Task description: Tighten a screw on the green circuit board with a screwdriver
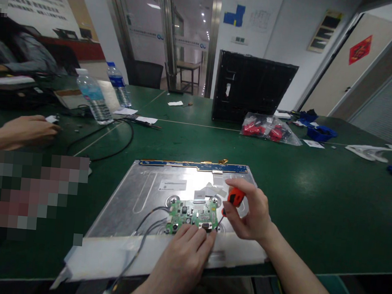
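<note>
A green circuit board (pixel 193 213) lies on the metal back of a flat display panel (pixel 126 196). My left hand (pixel 187 251) is at the board's near edge, fingers closed and pressed against it beside a connector. Their tips are partly hidden. In my right hand (pixel 248 211) is a screwdriver (pixel 235 197) with an orange and black handle, gripped between thumb and fingers. Its shaft slants down to the board's right near corner; the tip is close to my left fingertips. Dark cables (pixel 150 214) run from the board's left side.
Behind the panel stands a black display housing (pixel 252 88), with a clear bag of red parts (pixel 269 131) before it. Two water bottles (pixel 95 99) are at back left. Another person's hand (pixel 26 130) holds something small on the left. A black cable (pixel 127 143) curves across the green table (pixel 315 198).
</note>
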`<action>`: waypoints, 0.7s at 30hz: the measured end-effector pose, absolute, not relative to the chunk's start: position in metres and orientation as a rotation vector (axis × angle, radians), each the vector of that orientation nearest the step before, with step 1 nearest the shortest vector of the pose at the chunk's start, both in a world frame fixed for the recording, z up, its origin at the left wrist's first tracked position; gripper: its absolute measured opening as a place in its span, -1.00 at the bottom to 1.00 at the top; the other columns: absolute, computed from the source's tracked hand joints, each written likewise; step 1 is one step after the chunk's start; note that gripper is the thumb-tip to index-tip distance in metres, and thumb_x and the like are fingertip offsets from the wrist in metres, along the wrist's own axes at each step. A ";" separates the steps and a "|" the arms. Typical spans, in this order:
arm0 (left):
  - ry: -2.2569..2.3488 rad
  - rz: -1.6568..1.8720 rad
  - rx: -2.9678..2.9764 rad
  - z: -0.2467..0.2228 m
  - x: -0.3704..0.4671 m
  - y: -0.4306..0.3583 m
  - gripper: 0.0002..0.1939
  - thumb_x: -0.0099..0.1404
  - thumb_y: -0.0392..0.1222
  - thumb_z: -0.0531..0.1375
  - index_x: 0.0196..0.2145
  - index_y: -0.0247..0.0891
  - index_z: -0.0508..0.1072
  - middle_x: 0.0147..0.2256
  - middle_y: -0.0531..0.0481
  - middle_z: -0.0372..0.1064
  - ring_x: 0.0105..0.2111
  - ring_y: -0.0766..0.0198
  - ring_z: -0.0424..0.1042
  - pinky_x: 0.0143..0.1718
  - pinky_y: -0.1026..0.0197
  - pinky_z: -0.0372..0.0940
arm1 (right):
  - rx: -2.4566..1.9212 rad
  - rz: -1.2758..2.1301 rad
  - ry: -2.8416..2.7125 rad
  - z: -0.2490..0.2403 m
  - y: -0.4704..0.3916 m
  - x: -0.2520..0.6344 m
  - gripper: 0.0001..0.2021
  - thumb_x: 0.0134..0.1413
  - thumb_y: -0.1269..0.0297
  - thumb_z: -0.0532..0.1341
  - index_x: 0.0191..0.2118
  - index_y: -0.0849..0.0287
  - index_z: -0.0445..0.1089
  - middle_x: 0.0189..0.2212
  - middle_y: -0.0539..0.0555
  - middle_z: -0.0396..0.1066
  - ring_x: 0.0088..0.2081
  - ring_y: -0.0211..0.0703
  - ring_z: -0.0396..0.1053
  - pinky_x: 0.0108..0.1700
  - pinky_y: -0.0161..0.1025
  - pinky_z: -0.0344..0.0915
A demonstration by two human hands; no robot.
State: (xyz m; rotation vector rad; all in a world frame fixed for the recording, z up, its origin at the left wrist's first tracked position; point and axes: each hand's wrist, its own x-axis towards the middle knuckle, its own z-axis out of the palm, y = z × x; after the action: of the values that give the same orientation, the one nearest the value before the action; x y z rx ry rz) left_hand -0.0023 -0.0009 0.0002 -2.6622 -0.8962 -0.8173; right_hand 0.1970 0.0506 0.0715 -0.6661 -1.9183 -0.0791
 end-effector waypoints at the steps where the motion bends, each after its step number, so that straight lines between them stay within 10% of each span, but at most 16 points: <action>1: -0.894 -0.822 -2.658 0.000 -0.002 -0.001 -0.73 0.54 -0.40 -0.04 -0.03 -0.37 0.44 -0.39 -0.03 0.39 -0.40 0.15 0.36 -0.30 0.09 0.25 | -0.672 -0.097 -1.912 0.071 0.051 0.196 -0.70 0.35 0.29 0.18 0.15 0.08 0.27 -0.46 -0.08 0.45 -0.56 -0.26 0.37 -0.50 -0.35 0.35; 6: -0.896 -0.825 -2.659 0.001 -0.003 -0.001 -0.73 0.55 -0.39 -0.04 -0.02 -0.38 0.44 -0.38 -0.04 0.39 -0.39 0.13 0.37 -0.28 0.07 0.24 | -0.674 -0.117 -1.911 0.070 0.051 0.197 -0.62 0.38 0.03 0.24 0.16 0.08 0.28 -0.49 -0.09 0.44 -0.56 -0.23 0.40 -0.49 -0.33 0.37; 12: -0.902 -0.826 -2.681 -0.001 -0.002 0.000 -0.73 0.56 -0.37 -0.04 -0.01 -0.38 0.45 -0.38 -0.03 0.38 -0.40 0.13 0.35 -0.28 0.08 0.22 | -0.640 -0.032 -1.946 0.073 0.050 0.200 -0.58 0.35 0.29 0.02 0.26 0.20 0.25 -0.23 0.12 0.54 -0.43 -0.18 0.48 -0.40 -0.24 0.45; 21: -0.905 -0.845 -2.674 -0.002 -0.001 -0.001 -0.68 0.58 -0.35 -0.09 -0.04 -0.39 0.45 -0.39 -0.03 0.37 -0.40 0.12 0.34 -0.28 0.08 0.21 | -0.652 -0.181 -1.870 0.071 0.053 0.194 -0.75 0.42 0.14 0.22 0.09 0.08 0.30 -0.52 -0.11 0.36 -0.56 -0.25 0.34 -0.53 -0.33 0.26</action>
State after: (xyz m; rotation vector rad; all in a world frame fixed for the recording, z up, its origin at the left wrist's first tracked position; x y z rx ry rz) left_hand -0.0013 -0.0013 -0.0017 -2.6735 -0.9049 -0.8445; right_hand 0.1940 0.0530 0.0709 -0.6520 -1.8702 -0.1809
